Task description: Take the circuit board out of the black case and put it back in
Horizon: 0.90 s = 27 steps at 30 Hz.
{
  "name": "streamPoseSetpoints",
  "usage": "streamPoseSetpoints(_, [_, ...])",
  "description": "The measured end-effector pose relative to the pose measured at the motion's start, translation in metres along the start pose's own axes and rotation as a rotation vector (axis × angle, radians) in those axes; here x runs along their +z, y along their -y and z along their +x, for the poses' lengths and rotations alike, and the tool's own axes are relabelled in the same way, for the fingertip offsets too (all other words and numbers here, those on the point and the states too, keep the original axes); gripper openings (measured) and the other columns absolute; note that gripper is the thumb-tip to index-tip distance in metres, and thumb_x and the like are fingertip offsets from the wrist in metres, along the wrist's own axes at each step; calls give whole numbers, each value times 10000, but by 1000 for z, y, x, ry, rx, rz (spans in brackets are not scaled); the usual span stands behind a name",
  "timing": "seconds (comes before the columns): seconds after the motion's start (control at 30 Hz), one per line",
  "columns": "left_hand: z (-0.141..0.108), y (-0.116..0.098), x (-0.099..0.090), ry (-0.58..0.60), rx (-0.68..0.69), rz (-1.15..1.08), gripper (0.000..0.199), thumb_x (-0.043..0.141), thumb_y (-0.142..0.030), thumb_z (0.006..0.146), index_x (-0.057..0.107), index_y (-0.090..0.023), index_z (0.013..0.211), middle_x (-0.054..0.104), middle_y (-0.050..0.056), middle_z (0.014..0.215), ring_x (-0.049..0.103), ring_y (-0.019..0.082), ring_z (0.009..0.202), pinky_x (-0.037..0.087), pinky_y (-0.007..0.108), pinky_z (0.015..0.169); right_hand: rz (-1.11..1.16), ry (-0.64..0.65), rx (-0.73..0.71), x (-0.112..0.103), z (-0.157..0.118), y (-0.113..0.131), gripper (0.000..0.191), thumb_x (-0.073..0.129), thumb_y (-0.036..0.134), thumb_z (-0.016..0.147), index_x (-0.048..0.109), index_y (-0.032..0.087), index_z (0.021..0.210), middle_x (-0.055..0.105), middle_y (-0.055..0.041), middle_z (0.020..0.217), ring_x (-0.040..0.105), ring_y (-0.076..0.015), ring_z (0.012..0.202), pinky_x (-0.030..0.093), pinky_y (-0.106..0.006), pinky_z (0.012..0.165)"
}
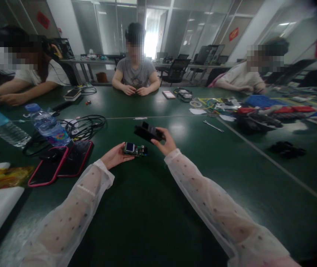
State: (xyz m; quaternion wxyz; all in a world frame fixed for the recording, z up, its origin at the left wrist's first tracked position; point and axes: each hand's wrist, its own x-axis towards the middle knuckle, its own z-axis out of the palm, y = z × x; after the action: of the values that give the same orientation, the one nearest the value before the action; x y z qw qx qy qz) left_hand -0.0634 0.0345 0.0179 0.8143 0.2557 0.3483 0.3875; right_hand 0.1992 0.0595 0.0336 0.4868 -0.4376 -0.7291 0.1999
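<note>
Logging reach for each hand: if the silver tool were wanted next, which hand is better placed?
Right, most likely. The right hand is nearer the silver tool, though it holds a black part and would need freeing. The left hand is farther away, holding a circuit board.

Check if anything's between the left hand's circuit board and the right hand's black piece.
Nothing visible: only green tabletop shows in the narrow gap between the circuit board in the left hand and the black piece in the right hand. The phones lie off to the left.
</note>
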Motion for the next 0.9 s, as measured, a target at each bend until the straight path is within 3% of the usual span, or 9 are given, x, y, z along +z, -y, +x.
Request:
streamPoseSetpoints(0.17, [2,2,-3,19,14,33,373,471,-313,952,476,-134,1279,643,160,1132,653,275,1039,416,471,1027,125,192,-31,24,-14,11,492,696,356,755,506,220,1188,597,-108,1172,584,-272,1107,505,-446,898])
streamPoseSetpoints(0.67, [5,2,-8,9,12,-25,362,462,-331,956,489,-161,1275,630,150,1148,632,278,1066,448,482,998,59,305,-4,33,-26,-2,522,743,260,710,521,232,1182,600,-95,1170,593,-262,1103,511,-469,904])
streamPoseSetpoints(0.9, [2,2,-7,28,25,33,499,494,-515,919,513,-133,1239,626,192,1177,622,295,1099,463,473,991,35,342,-24,41,-31,-11,549,744,299,730,498,236,1217,595,-95,1191,594,-253,1111,513,-455,912])
